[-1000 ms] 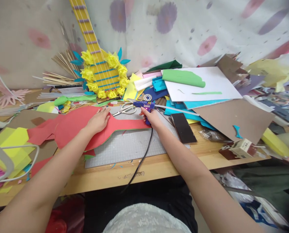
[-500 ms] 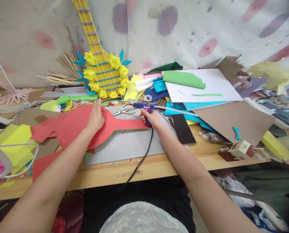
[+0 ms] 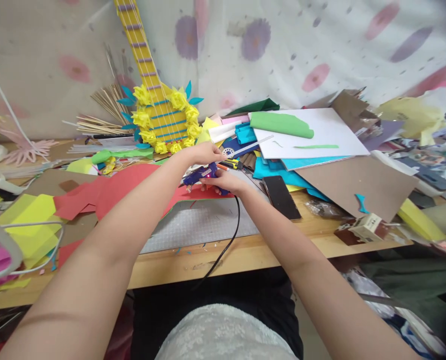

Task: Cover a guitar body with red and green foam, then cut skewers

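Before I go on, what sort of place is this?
Probably a craft workspace: the right hand holds a blue glue gun, a grey cutting mat lies on the wooden table, and a yellow guitar-shaped model trimmed with flowers stands behind.

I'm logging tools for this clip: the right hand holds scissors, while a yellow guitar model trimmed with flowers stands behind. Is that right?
Not quite; the tool is wrong. The head view shows the right hand holding a blue glue gun. The yellow guitar model trimmed with flowers does stand behind.
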`<state>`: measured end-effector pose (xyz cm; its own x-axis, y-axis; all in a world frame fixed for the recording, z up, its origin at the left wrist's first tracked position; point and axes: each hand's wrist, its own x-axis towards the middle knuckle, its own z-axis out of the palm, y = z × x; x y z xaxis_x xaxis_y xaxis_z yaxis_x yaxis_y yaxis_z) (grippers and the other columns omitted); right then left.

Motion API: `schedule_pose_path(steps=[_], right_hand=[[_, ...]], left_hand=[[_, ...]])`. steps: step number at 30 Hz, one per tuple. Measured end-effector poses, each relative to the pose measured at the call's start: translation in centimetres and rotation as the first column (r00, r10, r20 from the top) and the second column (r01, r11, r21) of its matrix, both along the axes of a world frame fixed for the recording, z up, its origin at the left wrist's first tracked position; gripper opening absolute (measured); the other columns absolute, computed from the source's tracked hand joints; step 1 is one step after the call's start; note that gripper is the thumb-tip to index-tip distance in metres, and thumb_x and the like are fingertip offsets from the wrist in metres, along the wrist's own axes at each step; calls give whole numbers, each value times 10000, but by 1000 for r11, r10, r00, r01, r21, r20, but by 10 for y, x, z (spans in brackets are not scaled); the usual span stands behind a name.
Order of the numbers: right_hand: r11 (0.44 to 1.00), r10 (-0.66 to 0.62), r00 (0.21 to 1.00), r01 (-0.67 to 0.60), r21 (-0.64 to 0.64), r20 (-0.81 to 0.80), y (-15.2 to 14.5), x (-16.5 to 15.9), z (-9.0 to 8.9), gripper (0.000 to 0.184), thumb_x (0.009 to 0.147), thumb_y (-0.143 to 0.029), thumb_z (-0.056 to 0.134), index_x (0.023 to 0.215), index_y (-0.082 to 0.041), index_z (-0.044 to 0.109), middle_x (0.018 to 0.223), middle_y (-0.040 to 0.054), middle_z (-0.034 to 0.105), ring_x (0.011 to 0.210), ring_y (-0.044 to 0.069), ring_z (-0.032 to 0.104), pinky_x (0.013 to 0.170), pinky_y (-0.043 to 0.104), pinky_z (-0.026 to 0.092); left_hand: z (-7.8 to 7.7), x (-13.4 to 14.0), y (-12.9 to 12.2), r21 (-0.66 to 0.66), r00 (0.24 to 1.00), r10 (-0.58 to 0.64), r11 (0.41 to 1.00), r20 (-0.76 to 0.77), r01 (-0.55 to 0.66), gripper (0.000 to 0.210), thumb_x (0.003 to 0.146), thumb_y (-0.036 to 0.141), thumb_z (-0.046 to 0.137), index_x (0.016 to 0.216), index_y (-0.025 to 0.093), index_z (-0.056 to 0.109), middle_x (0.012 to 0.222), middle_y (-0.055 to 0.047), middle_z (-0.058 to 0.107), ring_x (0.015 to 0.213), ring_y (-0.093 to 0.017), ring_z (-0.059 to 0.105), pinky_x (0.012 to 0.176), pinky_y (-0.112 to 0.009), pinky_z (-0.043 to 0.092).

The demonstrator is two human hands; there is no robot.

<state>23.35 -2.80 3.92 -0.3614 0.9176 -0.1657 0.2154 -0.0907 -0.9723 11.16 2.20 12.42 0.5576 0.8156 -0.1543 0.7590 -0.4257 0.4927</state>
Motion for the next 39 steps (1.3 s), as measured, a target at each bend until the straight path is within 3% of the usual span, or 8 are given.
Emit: schedule_pose_path(steps=[3, 15, 20, 24, 27, 30, 34, 39], right_hand=[[977, 210, 978, -210, 38, 9, -1, 3, 3, 276, 724, -447, 681, 694, -174, 663, 743, 26, 704, 403, 40, 437, 363, 179, 340], [957, 282, 959, -283, 60, 15, 7, 5, 1, 358, 729, -516, 655, 793, -164, 638, 796, 21, 684, 438, 33, 435, 381, 170, 346], [988, 136, 990, -133, 76, -42, 9, 8, -1, 349, 734, -511, 649, 791, -168, 620, 795, 31, 687, 441, 41, 428, 386, 182, 356], [994, -44, 997, 50, 92, -68, 12, 16, -11, 344, 745, -511, 636, 756, -169, 614, 826, 50, 690, 449, 47, 429, 391, 192, 362], [988, -121, 990, 127, 88, -79, 13, 19, -23, 341, 747, -515, 630, 734, -174, 614, 814, 52, 688, 446, 53, 436, 390, 201, 359], [977, -204, 976, 209, 48, -80, 12, 17, -32, 341, 732, -522, 641, 733, -182, 616, 789, 46, 687, 423, 53, 422, 374, 207, 338], [968, -250, 966, 251, 7, -61, 7, 14, -36, 319, 728, -496, 655, 698, -182, 610, 745, 37, 684, 411, 51, 415, 375, 206, 343], [966, -257, 965, 259, 22, -56, 4, 14, -37, 290, 760, -459, 632, 684, -180, 615, 724, 29, 676, 409, 51, 417, 379, 204, 360]], left_hand=[[3, 2, -1, -27, 1000, 4, 1000, 8, -4, 327, 733, 399, 584, 811, 117, 731, 613, -33, 577, 640, -149, 503, 632, -282, 354], [-3, -9, -5, -100, 984, 106, 991, 142, -92, 340, 664, 445, 647, 827, 165, 749, 616, -5, 589, 622, -127, 477, 602, -261, 358], [-1, -25, 1, 5, 953, 149, 988, 265, -156, 365, 721, 458, 585, 899, 161, 702, 846, -25, 671, 781, -155, 555, 730, -269, 425], [-2, -73, 2, 185, 875, 357, 884, 328, -430, 322, 762, 418, 533, 888, 140, 636, 856, -38, 649, 785, -153, 561, 745, -282, 440], [-21, -117, -8, 237, 849, 481, 818, 217, -524, 319, 742, 460, 553, 797, 149, 598, 797, -41, 622, 786, -182, 564, 756, -318, 452], [-55, -147, -22, 326, 861, 479, 797, 171, -508, 319, 719, 466, 575, 864, 182, 574, 988, -67, 614, 980, -230, 549, 879, -361, 436], [-94, -155, -35, 334, 870, 482, 807, 104, -487, 439, 759, 436, 531, 1107, 169, 512, 1213, -124, 535, 1177, -264, 465, 997, -398, 382], [-109, -148, -38, 353, 855, 516, 791, 55, -500, 456, 778, 403, 513, 1163, 160, 491, 1265, -139, 509, 1222, -285, 435, 1046, -419, 343]])
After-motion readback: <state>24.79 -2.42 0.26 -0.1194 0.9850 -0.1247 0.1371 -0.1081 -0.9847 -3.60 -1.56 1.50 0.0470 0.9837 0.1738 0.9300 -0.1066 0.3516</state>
